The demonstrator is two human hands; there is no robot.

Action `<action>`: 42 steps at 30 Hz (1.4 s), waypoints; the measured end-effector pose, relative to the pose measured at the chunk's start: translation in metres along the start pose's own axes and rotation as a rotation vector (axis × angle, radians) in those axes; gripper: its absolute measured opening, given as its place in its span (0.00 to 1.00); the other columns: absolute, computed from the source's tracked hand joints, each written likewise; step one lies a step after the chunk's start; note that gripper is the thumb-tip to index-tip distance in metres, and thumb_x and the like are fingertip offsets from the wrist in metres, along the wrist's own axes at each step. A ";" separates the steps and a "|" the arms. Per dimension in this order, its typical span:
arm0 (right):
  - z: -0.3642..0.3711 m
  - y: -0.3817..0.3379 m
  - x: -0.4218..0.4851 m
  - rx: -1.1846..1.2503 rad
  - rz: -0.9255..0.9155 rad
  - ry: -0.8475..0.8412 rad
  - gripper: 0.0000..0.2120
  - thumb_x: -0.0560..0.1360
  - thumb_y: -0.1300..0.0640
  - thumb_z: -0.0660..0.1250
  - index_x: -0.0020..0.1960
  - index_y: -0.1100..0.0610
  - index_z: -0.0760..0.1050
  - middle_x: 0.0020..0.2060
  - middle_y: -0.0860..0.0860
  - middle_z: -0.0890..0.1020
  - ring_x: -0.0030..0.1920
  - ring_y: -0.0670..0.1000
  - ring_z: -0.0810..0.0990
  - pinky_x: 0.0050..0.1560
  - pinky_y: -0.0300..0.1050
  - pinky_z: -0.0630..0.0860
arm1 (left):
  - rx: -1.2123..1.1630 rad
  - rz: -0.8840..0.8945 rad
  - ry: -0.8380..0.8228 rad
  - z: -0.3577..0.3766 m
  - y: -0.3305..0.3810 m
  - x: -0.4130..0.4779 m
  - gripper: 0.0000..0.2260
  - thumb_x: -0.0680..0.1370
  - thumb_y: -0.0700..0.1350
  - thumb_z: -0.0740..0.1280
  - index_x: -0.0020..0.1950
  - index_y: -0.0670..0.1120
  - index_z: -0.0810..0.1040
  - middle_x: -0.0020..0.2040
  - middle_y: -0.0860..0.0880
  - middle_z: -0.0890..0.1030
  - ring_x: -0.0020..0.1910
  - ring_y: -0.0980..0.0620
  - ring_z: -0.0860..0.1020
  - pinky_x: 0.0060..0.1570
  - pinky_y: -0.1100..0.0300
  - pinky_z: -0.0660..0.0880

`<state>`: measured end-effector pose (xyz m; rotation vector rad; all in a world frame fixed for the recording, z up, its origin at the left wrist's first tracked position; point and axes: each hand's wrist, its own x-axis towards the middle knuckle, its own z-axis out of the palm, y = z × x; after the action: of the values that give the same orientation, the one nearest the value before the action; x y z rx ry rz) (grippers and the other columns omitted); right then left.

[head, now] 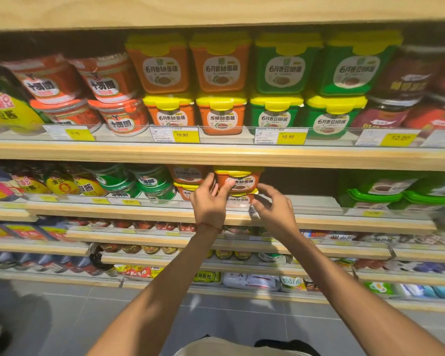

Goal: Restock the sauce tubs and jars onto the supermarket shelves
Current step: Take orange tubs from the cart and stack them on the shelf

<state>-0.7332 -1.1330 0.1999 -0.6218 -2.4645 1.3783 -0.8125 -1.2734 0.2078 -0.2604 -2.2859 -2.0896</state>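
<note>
1. The left hand [208,201] grips an orange rectangular plastic sauce tub with a yellow lid [238,179]. Its thumb presses flat on the white front label and its fingers curl round the tub's left side.
2. That tub sits on top of a second orange tub [239,200] of the same kind. Together they form a stack of two at the front of the pale wooden second shelf [113,211].
3. The right hand [275,206] reaches in just beside the stack's lower right corner, with its fingers apart, lightly bent and closed on nothing. Whether the fingertips touch the tubs cannot be told.
4. A thin red thread [208,225] circles the left wrist.
5. Touching the stack on its left stands another pair of stacked orange tubs [186,181], partly hidden by the left hand.
6. Further left on the same shelf are round green-labelled jars [149,181] and yellow sauce pouches [62,183].
7. Well to the right on that shelf sit green plastic tubs with green lids [375,192].
8. The wooden shelf above [216,155] carries two tiers of tubs: orange yellow-lidded tubs [220,65], green yellow-lidded tubs [288,65] to their right, and round red tubs [108,78] to their left.
9. Yellow price tags reading 10.90 [186,135] hang on its front rail.
10. Lower shelves hold blurred jars and packets above a grey tiled floor [242,317].
</note>
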 end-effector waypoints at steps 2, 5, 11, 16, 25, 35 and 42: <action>-0.003 0.002 0.000 -0.073 0.007 -0.038 0.24 0.78 0.49 0.67 0.74 0.46 0.71 0.69 0.46 0.77 0.68 0.48 0.76 0.69 0.58 0.75 | 0.020 0.001 0.022 0.001 0.001 -0.001 0.22 0.77 0.44 0.74 0.63 0.30 0.76 0.57 0.34 0.82 0.62 0.39 0.81 0.60 0.51 0.77; -0.008 -0.006 0.000 -0.160 -0.009 -0.124 0.26 0.80 0.51 0.65 0.77 0.47 0.67 0.73 0.47 0.73 0.72 0.49 0.72 0.73 0.57 0.71 | 0.022 -0.043 0.060 0.004 0.003 0.000 0.20 0.78 0.43 0.74 0.61 0.29 0.77 0.56 0.33 0.83 0.60 0.41 0.81 0.60 0.52 0.77; -0.018 -0.009 -0.006 -0.304 -0.147 -0.168 0.25 0.80 0.62 0.65 0.77 0.54 0.69 0.71 0.52 0.76 0.70 0.53 0.74 0.69 0.43 0.68 | -0.063 -0.174 0.108 0.005 0.004 -0.005 0.24 0.75 0.47 0.76 0.67 0.37 0.77 0.60 0.43 0.83 0.60 0.52 0.82 0.58 0.59 0.81; -0.025 -0.006 -0.030 -0.338 -0.142 -0.089 0.19 0.81 0.61 0.66 0.71 0.55 0.76 0.66 0.52 0.80 0.66 0.53 0.77 0.65 0.41 0.70 | 0.182 -0.045 0.216 0.001 0.001 -0.029 0.11 0.75 0.44 0.74 0.56 0.44 0.81 0.48 0.51 0.83 0.46 0.56 0.83 0.53 0.55 0.81; -0.022 -0.001 -0.111 -0.564 0.027 0.097 0.21 0.79 0.51 0.67 0.70 0.52 0.75 0.64 0.51 0.81 0.63 0.56 0.77 0.60 0.51 0.75 | 0.797 0.144 -0.594 -0.015 -0.001 -0.067 0.18 0.80 0.59 0.62 0.64 0.52 0.78 0.62 0.49 0.80 0.62 0.47 0.77 0.59 0.52 0.75; -0.059 0.038 -0.242 -0.653 0.447 0.265 0.25 0.77 0.44 0.65 0.71 0.53 0.74 0.65 0.54 0.79 0.66 0.58 0.73 0.63 0.53 0.73 | 1.015 0.360 -1.085 0.025 -0.007 -0.152 0.26 0.82 0.62 0.58 0.78 0.51 0.66 0.75 0.49 0.70 0.73 0.46 0.69 0.67 0.52 0.68; -0.139 0.104 -0.327 -0.595 0.637 0.441 0.27 0.74 0.39 0.61 0.66 0.54 0.79 0.61 0.55 0.82 0.62 0.61 0.77 0.58 0.56 0.78 | 1.040 0.556 -1.263 0.126 0.009 -0.246 0.26 0.82 0.63 0.57 0.77 0.52 0.68 0.73 0.48 0.73 0.70 0.45 0.72 0.63 0.50 0.73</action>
<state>-0.3632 -1.1378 0.1804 -1.7404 -2.3589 0.5042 -0.5579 -1.1729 0.1713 -2.1633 -2.7888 -0.1777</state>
